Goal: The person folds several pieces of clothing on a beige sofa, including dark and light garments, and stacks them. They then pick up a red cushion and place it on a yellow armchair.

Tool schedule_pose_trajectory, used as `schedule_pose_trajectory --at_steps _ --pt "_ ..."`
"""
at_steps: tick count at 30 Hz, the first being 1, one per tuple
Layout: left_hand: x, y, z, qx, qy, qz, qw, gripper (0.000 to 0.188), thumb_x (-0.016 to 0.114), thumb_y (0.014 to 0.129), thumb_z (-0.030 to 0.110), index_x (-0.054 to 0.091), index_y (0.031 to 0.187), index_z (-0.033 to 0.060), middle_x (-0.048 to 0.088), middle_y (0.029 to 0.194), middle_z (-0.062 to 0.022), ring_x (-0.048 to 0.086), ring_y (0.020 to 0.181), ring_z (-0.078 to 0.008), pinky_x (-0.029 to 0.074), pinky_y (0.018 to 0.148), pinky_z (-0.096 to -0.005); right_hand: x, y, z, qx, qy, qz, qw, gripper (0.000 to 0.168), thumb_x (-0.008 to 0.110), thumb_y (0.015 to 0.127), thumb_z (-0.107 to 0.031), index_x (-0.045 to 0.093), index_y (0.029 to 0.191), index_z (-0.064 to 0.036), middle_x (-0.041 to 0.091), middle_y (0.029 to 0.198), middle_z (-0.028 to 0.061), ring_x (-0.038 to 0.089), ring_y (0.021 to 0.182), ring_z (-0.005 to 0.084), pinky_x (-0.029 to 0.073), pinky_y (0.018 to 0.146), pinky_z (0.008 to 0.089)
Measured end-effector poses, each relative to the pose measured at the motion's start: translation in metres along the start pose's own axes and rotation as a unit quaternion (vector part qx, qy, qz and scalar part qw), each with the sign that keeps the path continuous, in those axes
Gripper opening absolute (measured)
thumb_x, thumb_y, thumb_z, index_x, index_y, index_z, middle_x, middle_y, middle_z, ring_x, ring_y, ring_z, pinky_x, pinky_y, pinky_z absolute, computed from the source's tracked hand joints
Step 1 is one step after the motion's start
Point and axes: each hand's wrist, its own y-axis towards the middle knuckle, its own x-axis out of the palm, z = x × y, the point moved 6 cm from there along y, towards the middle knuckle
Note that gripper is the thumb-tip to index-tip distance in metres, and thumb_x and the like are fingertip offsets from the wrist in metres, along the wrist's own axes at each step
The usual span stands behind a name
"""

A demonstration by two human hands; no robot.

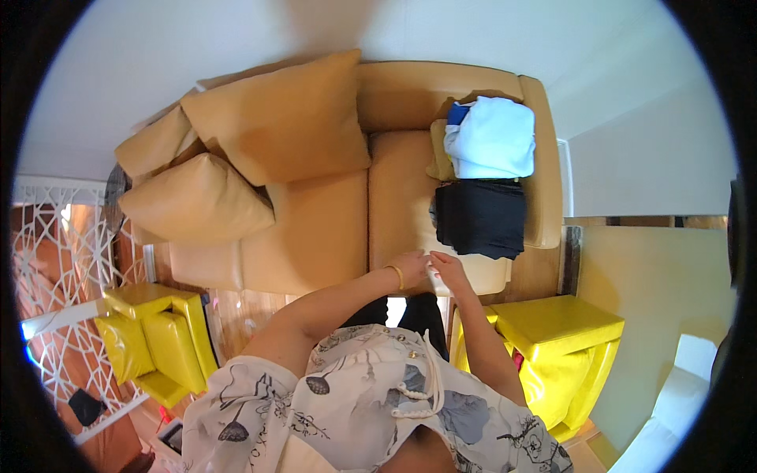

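My left hand (pixel 414 269), with a gold-coloured bangle (pixel 395 277) at its wrist, and my right hand (pixel 445 266) are close together over the front edge of a tan sofa (pixel 319 236). Their fingertips nearly meet; whether something small is between them cannot be made out. Just beyond my right hand lies a stack of folded black clothes (pixel 482 216) on the sofa seat. Behind it, against the right armrest, is a pile of folded white clothes (pixel 494 139) with a dark blue part at its left. An olive-brown cloth (pixel 440 154) shows beside the white pile.
Large tan cushions (pixel 284 124) lean at the sofa's left side. A yellow armchair (pixel 157 337) stands at the lower left, another yellow armchair (pixel 556 331) at the lower right. A white lattice screen (pixel 65 236) is at the far left. Wooden flooring (pixel 242 313) shows before the sofa.
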Motion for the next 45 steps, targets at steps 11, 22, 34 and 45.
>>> schedule_pose_trajectory --at_steps 11,22,34,45 --pt "0.012 -0.057 -0.009 0.046 0.004 0.043 0.998 0.031 0.054 0.087 0.027 0.063 0.105 0.0042 0.063 0.106 -0.0213 0.060 0.098 -0.0372 0.047 0.086 -0.0447 0.038 -0.040 0.002 0.026 -0.020 -0.027 0.999 0.044 0.058 0.089 -0.023 0.053 0.129 -0.005 0.063 0.085 0.0036 0.059 0.066 0.0117 0.047 0.057 0.0243" --pt "-0.026 -0.090 0.019 -0.018 0.030 0.106 0.994 0.037 0.057 0.083 0.021 0.055 0.114 0.0025 0.060 0.113 -0.0199 0.057 0.105 -0.0381 0.045 0.092 -0.0454 -0.089 -0.079 -0.139 -0.189 0.183 0.213 0.941 0.060 0.063 0.087 -0.020 0.039 0.140 -0.005 0.061 0.117 0.0145 0.067 0.087 0.0202 0.052 0.068 0.0275" --pt "0.047 -0.169 0.029 -0.081 -0.029 0.171 0.981 0.045 0.058 0.082 0.024 0.053 0.123 0.0044 0.059 0.115 -0.0200 0.056 0.107 -0.0363 0.045 0.091 -0.0442 0.051 -0.065 0.015 -0.016 -0.041 -0.129 0.991 0.038 0.055 0.093 -0.023 0.054 0.125 -0.003 0.067 0.103 0.0124 0.068 0.080 0.0207 0.055 0.065 0.0294" --pt "0.077 -0.219 0.010 -0.151 0.038 0.123 0.980 0.034 0.057 0.082 0.025 0.059 0.110 0.0049 0.061 0.109 -0.0175 0.059 0.100 -0.0354 0.048 0.086 -0.0440 0.106 -0.137 0.054 0.018 -0.078 -0.195 0.977 0.040 0.051 0.094 -0.021 0.051 0.127 0.000 0.067 0.106 0.0133 0.067 0.086 0.0212 0.053 0.068 0.0293"
